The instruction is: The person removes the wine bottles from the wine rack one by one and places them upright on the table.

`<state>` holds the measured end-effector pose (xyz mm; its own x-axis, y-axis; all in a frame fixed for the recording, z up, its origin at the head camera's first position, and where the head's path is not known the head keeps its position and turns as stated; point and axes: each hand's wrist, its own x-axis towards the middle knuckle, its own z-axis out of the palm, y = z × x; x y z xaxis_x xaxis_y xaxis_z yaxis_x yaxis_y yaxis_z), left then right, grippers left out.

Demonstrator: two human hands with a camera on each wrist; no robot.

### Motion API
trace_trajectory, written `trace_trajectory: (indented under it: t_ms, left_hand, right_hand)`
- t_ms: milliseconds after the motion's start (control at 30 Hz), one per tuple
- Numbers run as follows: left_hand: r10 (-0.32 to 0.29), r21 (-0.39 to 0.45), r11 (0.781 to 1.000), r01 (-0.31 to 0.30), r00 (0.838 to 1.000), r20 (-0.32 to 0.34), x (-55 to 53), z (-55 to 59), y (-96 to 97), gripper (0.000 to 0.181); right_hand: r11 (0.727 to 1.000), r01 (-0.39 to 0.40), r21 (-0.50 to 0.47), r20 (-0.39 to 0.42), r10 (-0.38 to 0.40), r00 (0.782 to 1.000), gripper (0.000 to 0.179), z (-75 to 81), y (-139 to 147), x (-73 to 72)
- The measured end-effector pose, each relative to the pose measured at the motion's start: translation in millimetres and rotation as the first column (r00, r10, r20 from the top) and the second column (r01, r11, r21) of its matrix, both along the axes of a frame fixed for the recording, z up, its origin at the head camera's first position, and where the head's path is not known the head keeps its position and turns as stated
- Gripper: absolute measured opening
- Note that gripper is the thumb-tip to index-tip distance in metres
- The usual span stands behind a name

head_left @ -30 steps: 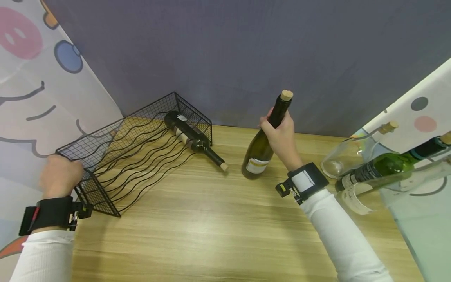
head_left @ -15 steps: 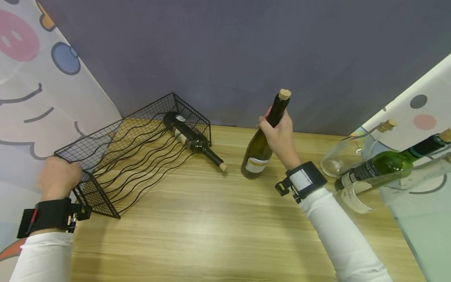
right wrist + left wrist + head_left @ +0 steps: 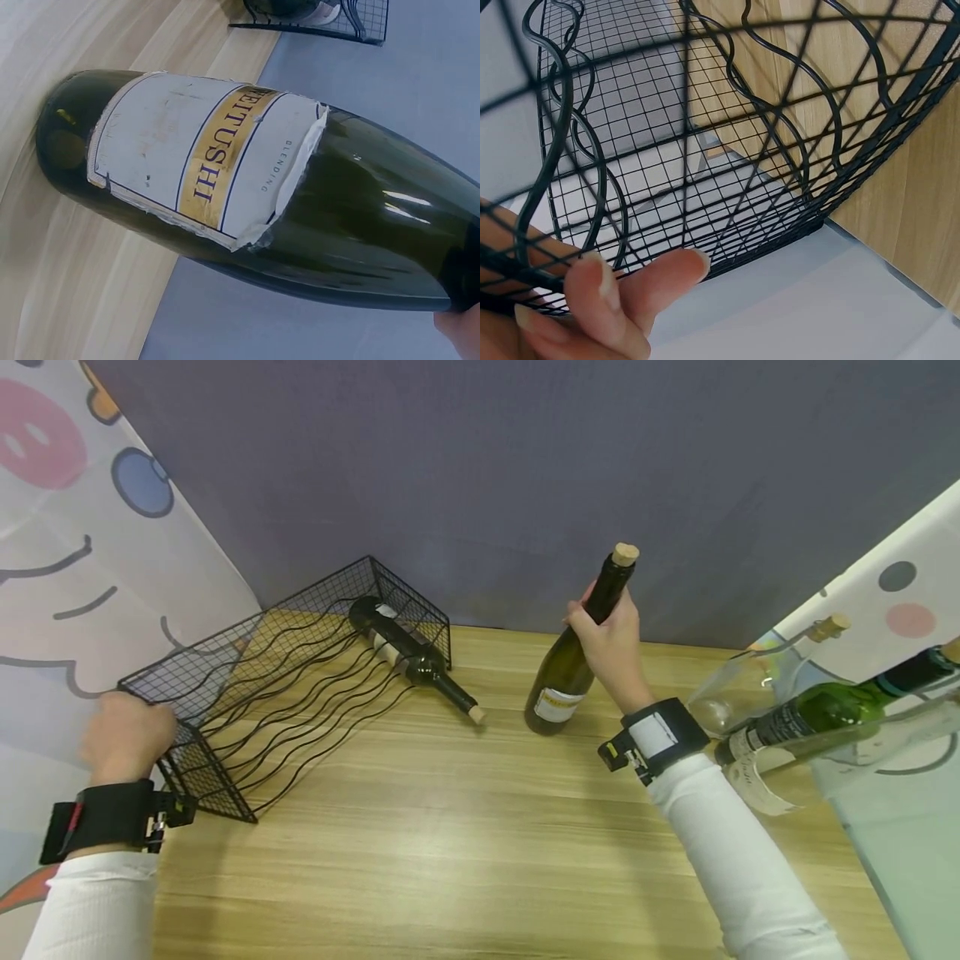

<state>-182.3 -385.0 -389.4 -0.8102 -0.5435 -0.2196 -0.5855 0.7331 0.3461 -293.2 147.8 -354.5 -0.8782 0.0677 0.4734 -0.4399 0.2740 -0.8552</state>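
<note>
My left hand (image 3: 127,735) grips the near left corner of a black wire wine rack (image 3: 221,777); in the left wrist view its fingers (image 3: 600,300) curl round the rack's edge wire. A dark wine bottle (image 3: 386,639) lies across the rack's far end, its corked neck sticking out toward the table. To the right, my right hand (image 3: 611,643) holds a dark green corked wine bottle (image 3: 558,689) by the neck, tilted with its base low over the table. Its white label with a gold band (image 3: 217,150) fills the right wrist view.
At the right edge stand a clear glass bottle (image 3: 723,697), a green wine bottle (image 3: 832,718) and another clear bottle with a torn label (image 3: 761,789). The wooden table (image 3: 420,843) meets a grey wall (image 3: 495,485) behind, with cartoon-printed panels at both sides.
My right hand has shifted slightly right and up with the green wine bottle over the last half second. The left hand, the rack and the bottle in it stay in place.
</note>
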Motion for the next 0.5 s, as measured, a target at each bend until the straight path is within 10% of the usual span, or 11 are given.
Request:
trace_trajectory:
  t_ms: [500]
  left_hand:
    - [-0.011,0.005,1.0,0.012,1.0,-0.017,-0.3,-1.4,-1.0,0.056]
  right_hand:
    - [0.997,0.08,0.007,0.024,-0.08,0.997,0.012,1.3,24.2,-5.4]
